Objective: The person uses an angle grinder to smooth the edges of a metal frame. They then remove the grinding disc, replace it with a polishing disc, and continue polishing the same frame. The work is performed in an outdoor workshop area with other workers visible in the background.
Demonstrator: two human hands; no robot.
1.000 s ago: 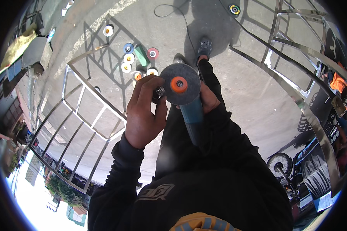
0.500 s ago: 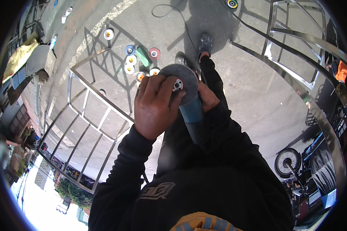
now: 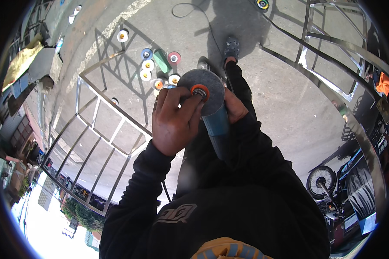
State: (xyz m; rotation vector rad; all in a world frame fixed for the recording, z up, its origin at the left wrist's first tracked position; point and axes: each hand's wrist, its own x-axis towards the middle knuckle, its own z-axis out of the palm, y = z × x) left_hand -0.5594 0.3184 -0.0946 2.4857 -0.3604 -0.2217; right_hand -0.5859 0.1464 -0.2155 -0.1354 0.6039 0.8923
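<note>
Our hands meet at the middle of the view. The left hand (image 3: pixel 175 121) is curled, its fingertips (image 3: pixel 193 100) pinched on the orange hub (image 3: pixel 200 91) at the centre of a grey grinding disc (image 3: pixel 203 90). The right hand (image 3: pixel 234 108) is wrapped shut around the body of the blue angle grinder (image 3: pixel 216 129), just at 3 o'clock of the disc, with only its knuckles showing past the tool.

The disc faces up toward us, flat and round, and the grinder's blue body runs from it toward 6 o'clock, down against our dark clothing. The disc sits slightly above the centre of the picture.

Just beyond the disc, at 11 o'clock of it, a cluster of spare discs (image 3: pixel 148 64) lies on the concrete floor (image 3: pixel 281 95): white ones with orange centres, a blue one, a red one, and a green box-like thing (image 3: pixel 162 61) among them. One more white disc (image 3: pixel 122 35) lies apart, farther toward 10 o'clock. At 12 o'clock our shoe (image 3: pixel 231 44) stands on the floor, with a thin cable (image 3: pixel 190 6) looping beyond it.

A shiny metal frame (image 3: pixel 99 125) of bars lies at 9 o'clock of the hands, casting a grid of shadows. Another metal frame (image 3: pixel 333 56) stands at 2 o'clock. Far out at 4 o'clock a spoked wheel (image 3: pixel 320 181) shows near the rim, and at 1 o'clock a yellow-green disc (image 3: pixel 262 4) rests at the upper edge.
</note>
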